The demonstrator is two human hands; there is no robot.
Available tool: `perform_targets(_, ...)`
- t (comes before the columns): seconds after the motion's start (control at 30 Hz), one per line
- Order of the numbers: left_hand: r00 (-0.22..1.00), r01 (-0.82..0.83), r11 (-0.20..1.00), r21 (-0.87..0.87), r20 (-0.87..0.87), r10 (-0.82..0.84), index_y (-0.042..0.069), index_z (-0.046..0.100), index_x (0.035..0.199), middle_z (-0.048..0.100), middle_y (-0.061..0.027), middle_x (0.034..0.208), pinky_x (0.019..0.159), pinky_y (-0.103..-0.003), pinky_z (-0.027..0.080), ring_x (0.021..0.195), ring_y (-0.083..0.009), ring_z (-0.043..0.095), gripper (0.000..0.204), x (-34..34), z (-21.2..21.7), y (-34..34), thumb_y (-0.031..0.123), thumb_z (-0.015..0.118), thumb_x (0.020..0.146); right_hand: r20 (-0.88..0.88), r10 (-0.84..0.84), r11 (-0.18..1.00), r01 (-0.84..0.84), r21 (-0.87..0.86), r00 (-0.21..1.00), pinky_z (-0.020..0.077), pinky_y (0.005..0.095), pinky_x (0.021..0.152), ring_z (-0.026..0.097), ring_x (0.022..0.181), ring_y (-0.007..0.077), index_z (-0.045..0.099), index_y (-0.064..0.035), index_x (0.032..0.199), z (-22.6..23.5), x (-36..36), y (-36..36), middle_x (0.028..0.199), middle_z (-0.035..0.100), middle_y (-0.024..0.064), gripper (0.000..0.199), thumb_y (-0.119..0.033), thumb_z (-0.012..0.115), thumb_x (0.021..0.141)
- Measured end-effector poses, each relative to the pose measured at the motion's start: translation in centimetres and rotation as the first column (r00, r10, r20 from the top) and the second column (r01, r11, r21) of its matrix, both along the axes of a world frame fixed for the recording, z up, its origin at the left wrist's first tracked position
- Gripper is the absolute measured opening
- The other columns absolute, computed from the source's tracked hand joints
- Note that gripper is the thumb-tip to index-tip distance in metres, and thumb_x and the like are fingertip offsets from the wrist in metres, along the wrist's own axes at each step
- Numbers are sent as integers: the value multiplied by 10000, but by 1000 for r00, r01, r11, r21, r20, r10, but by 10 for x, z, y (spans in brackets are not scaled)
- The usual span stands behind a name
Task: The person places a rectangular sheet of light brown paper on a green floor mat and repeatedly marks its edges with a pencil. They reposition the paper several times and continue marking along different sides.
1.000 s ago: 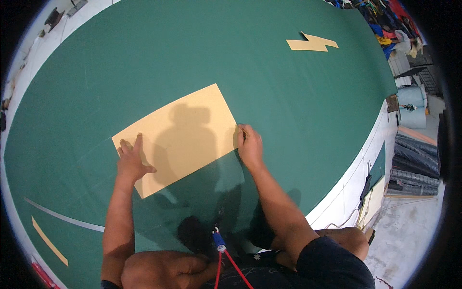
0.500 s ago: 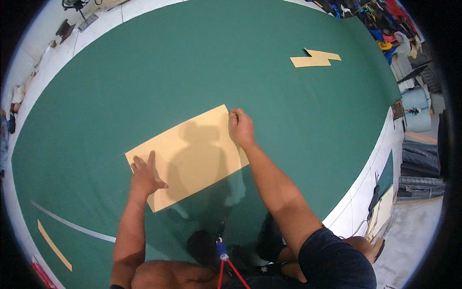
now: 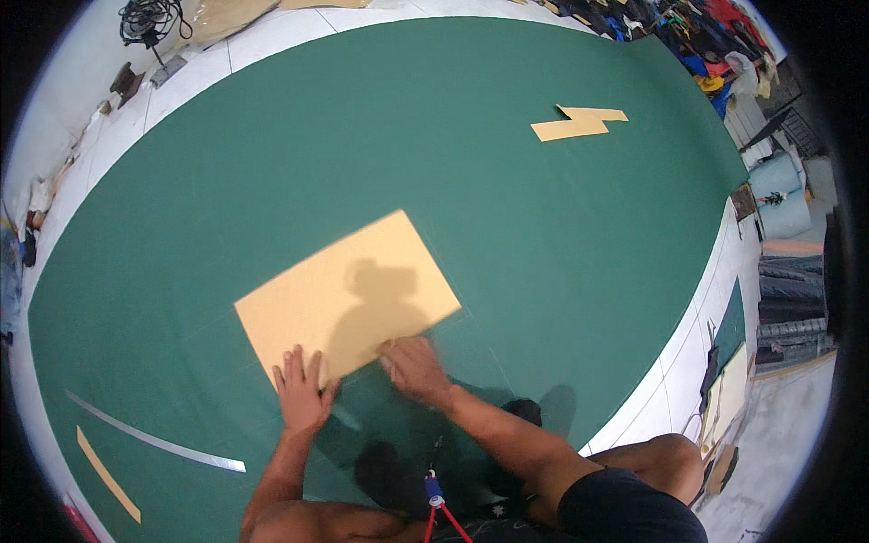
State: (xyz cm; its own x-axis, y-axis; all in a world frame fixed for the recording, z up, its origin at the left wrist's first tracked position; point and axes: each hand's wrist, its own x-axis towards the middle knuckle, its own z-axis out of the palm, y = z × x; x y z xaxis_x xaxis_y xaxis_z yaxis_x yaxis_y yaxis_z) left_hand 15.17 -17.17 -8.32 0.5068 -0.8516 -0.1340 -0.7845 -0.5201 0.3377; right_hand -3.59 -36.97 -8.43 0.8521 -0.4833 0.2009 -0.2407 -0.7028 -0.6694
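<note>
A tan rectangular paper sheet lies flat on a large green cloth spread over the floor. My left hand presses flat on the sheet's near left corner, fingers apart. My right hand rests on the sheet's near edge, a little right of the left hand, fingers curled down on the cloth and paper. Whether it pinches the edge is unclear. My shadow falls across the sheet's middle.
Two tan paper strips lie far right on the cloth. A long grey metal ruler and a tan strip lie near left. White floor tiles border the cloth; piled clothes and cables sit beyond.
My right hand has slid from the sheet's far right corner down along the edge to the near side, close to my left hand. The view has tilted, so the sheet appears farther right.
</note>
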Motion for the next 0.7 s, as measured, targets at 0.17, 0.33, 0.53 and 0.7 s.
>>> perform_targets(0.17, 991, -132, 990, -54, 16, 133, 105, 524, 1487, 325, -247, 1635, 1236, -647, 163, 1527, -464, 269, 560, 65, -13, -33, 401, 595, 1017, 38, 94, 995, -95, 20, 995, 452, 472, 988, 637, 1153, 330, 673, -105, 1197, 1, 8, 20, 1223, 689, 113, 251, -213, 657, 971)
perform_targets(0.33, 988, -135, 983, -125, 64, 143, 129, 523, 1495, 323, -249, 1634, 1238, -644, 171, 1527, -462, 269, 549, 113, -25, -67, 401, 585, 1023, -96, 169, 982, -177, -71, 981, 447, 476, 997, 624, 1192, 325, 666, -114, 1231, -5, -1, -39, 1268, 675, 110, 269, -236, 627, 994)
perform_targets(0.53, 981, -115, 977, -181, 132, 140, 130, 541, 1489, 319, -279, 1624, 1249, -614, 180, 1511, -504, 270, 551, 136, -30, -87, 401, 592, 1012, -476, 233, 917, -355, -184, 848, 464, 515, 1062, 587, 1256, 375, 643, -80, 1284, 54, -6, -171, 1355, 633, 149, 344, -287, 588, 1015)
perform_targets(0.7, 980, -160, 937, -310, 66, 189, 109, 546, 1481, 350, -273, 1606, 1251, -602, 190, 1499, -498, 298, 579, 132, -36, -88, 414, 609, 992, -690, 3, 921, -270, -279, 724, 508, 503, 995, 618, 1184, 393, 607, -57, 1271, 146, -11, -241, 1291, 642, 168, 330, -290, 576, 1040)
